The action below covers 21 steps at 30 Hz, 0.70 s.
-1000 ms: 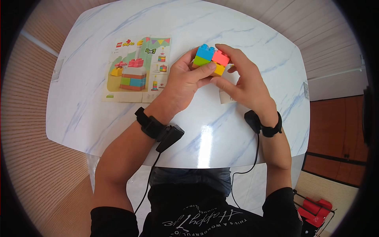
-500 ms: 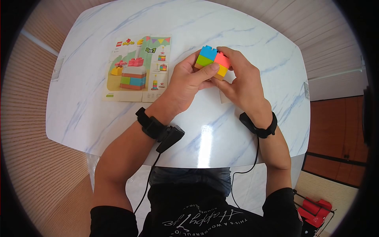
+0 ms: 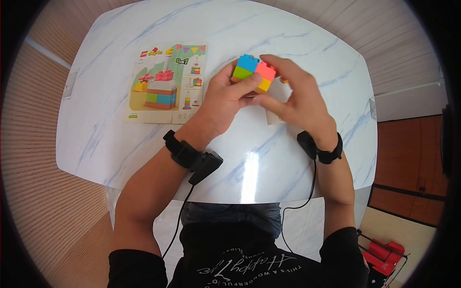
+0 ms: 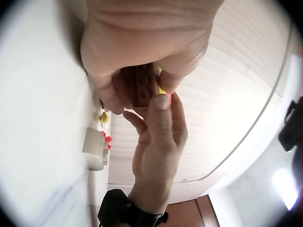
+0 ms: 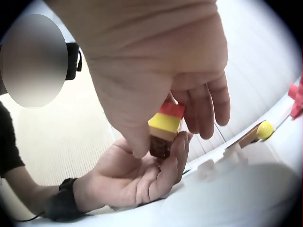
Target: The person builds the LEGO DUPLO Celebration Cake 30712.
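Observation:
My left hand (image 3: 221, 101) grips a small stack of toy bricks above the table, its thumb lying across the near face. In the stack a blue brick (image 3: 247, 63) sits on a green brick (image 3: 241, 73), beside a pink brick (image 3: 265, 70) over a yellow brick (image 3: 264, 85). The brown base (image 4: 143, 87) shows its hollow underside in the left wrist view. My right hand (image 3: 307, 103) holds the stack's right end between thumb and fingers, the index finger behind the pink brick. The fingers hide part of the bricks.
A Duplo picture sheet (image 3: 161, 116) lies flat to the left. Behind my right hand stand a whitish block (image 4: 94, 150) and red pieces (image 4: 108, 139). A yellow round piece (image 5: 265, 129) and a brown piece (image 5: 245, 136) lie near a red piece (image 5: 296, 100).
The stack dips slightly right and down, then comes back left. My right hand closes in on the stack, then spreads a little wider around its right end.

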{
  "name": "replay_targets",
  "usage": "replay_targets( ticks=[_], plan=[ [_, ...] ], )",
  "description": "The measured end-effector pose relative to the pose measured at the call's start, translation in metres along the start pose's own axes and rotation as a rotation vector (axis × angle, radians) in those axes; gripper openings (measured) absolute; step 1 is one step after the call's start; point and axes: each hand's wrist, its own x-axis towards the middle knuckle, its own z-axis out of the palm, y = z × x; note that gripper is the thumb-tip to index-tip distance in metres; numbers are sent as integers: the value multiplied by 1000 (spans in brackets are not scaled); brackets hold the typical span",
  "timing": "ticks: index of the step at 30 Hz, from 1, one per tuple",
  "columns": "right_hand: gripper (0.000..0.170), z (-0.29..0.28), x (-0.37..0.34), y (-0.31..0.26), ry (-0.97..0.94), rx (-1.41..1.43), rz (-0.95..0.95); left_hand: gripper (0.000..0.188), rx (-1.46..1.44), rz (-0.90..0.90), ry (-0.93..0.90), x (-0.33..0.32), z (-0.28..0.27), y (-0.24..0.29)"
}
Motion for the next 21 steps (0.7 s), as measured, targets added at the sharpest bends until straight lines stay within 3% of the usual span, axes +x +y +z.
replay_targets(
  ticks=[3,5,7,9,11,13,15,17,21],
  plan=[
    [47,-20,3,10,76,174,73,35,-60,-8,91,-2,4,7],
    [36,-31,6,17,236,202,283,34,-86,-14,108,-1,2,8],
    [33,-42,2,26,208,85,251,34,-108,-20,124,0,0,8],
    [32,-49,1,22,-120,-37,438,34,-118,-31,136,0,0,8],
    [38,-40,-3,25,-190,-9,479,34,-121,-37,128,1,-2,7],
    [48,-23,-7,29,-88,-260,100,34,-123,-42,121,1,-2,6],
    [52,-11,-5,34,-122,-275,103,34,-125,-38,105,1,-3,6],
    [47,1,-4,42,-102,-433,-42,34,-125,-37,96,1,-3,4],
    [41,13,-8,56,-168,-367,-41,34,-103,-40,93,0,0,6]
  ],
)
